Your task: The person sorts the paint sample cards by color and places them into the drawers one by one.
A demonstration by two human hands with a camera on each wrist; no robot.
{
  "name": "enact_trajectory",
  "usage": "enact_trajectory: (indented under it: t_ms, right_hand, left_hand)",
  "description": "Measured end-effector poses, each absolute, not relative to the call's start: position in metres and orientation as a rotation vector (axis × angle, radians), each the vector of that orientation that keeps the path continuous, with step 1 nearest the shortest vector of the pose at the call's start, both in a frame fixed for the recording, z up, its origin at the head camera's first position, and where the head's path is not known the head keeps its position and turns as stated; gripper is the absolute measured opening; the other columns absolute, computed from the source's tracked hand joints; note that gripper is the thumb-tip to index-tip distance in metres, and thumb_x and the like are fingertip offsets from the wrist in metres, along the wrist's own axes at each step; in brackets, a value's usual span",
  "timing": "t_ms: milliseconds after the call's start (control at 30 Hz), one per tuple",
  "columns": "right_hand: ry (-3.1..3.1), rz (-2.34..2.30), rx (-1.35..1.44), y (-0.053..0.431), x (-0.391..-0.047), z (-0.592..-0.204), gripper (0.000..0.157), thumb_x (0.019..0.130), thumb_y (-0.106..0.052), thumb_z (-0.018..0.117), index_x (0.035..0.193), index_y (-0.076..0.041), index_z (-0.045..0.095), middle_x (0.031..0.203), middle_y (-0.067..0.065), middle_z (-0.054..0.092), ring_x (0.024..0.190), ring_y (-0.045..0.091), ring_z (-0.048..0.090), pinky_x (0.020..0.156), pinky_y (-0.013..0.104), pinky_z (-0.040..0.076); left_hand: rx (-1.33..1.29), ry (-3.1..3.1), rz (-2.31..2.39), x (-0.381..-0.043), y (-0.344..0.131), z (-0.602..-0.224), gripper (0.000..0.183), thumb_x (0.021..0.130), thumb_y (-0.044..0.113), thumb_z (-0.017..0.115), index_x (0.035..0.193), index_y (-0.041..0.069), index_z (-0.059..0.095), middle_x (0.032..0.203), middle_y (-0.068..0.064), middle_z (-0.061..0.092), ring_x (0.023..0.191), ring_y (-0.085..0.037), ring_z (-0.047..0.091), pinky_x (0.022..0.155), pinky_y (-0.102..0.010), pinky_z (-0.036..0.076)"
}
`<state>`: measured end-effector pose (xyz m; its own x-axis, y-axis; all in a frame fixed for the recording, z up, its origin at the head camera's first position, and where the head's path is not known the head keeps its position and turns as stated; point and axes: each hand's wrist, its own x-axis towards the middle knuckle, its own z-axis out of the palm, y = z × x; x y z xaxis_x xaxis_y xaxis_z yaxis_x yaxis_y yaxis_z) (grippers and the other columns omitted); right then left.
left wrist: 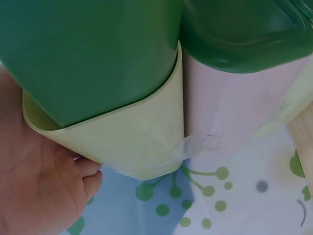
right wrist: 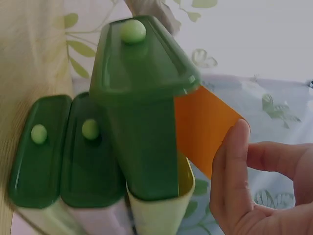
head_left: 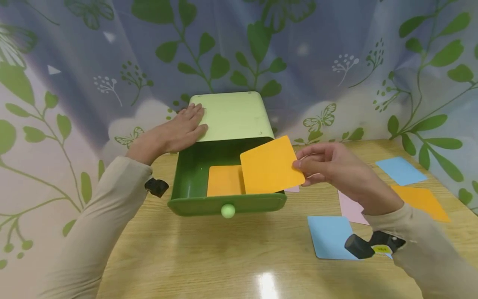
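Note:
My left hand [head_left: 175, 131] rests on the light-green top [head_left: 233, 116] of a small drawer cabinet, fingers stretched along its left edge. The cabinet's green drawer [head_left: 261, 204], with a round knob [head_left: 228, 211], is pulled out. Inside it lies an orange card [head_left: 225, 180]. Between thumb and fingers, my right hand [head_left: 332, 170] pinches a second orange card [head_left: 272, 166], tilted over the drawer's right side. The right wrist view shows this held card [right wrist: 205, 127] partly behind the drawer. In the left wrist view, my left hand [left wrist: 44, 181] is beside the cabinet's pale-green shell [left wrist: 132, 137].
Right of the cabinet, a blue card [head_left: 330, 236], a pink card [head_left: 351, 205], an orange card [head_left: 422, 201] and another blue card [head_left: 401, 170] lie on the wooden table [head_left: 194, 257]. Closed green drawers [right wrist: 39, 156] sit below the pulled-out one. A leaf-patterned curtain [head_left: 298, 62] hangs behind.

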<state>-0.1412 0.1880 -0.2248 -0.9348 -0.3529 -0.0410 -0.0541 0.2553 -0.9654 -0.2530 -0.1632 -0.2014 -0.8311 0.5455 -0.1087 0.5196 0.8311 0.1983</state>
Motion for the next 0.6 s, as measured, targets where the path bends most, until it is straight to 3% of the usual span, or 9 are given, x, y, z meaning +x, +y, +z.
enact_trajectory:
  t_ms: [200,467,600]
  right_hand:
    - [2.250,-1.733,-0.417,0.162,-0.142,-0.222,0.034,0.091,-0.012,0.065,0.116,0.008,0.054,0.100,0.011,0.067,0.080,0.023,0.066,0.079,0.041,0.058]
    - [2.291,-1.700,-0.399,0.145,-0.148,-0.220,0.039,0.091,-0.012,0.067,0.122,0.008,0.054,0.111,0.019,0.064,0.088,0.023,0.065,0.080,0.038,0.058]
    - [2.324,-1.673,-0.374,0.141,-0.152,-0.220,0.037,0.091,-0.013,0.066,0.121,0.007,0.055,0.111,0.019,0.065,0.084,0.023,0.067,0.079,0.036,0.058]
  left_hand:
    - [0.836,2.853,0.238,-0.252,-0.163,-0.201,0.066,0.105,0.038,0.016,0.152,-0.003,-0.006,0.158,-0.021,-0.013,0.145,-0.032,-0.015,0.118,-0.045,-0.007]
    - [0.843,2.856,0.246,-0.254,-0.164,-0.202,0.066,0.105,0.038,0.016,0.152,-0.004,-0.005,0.158,-0.021,-0.012,0.145,-0.032,-0.015,0.118,-0.045,-0.006]
    - [0.847,2.855,0.259,-0.254,-0.165,-0.203,0.066,0.105,0.038,0.016,0.152,-0.004,-0.005,0.158,-0.021,-0.012,0.145,-0.032,-0.015,0.118,-0.045,-0.006]
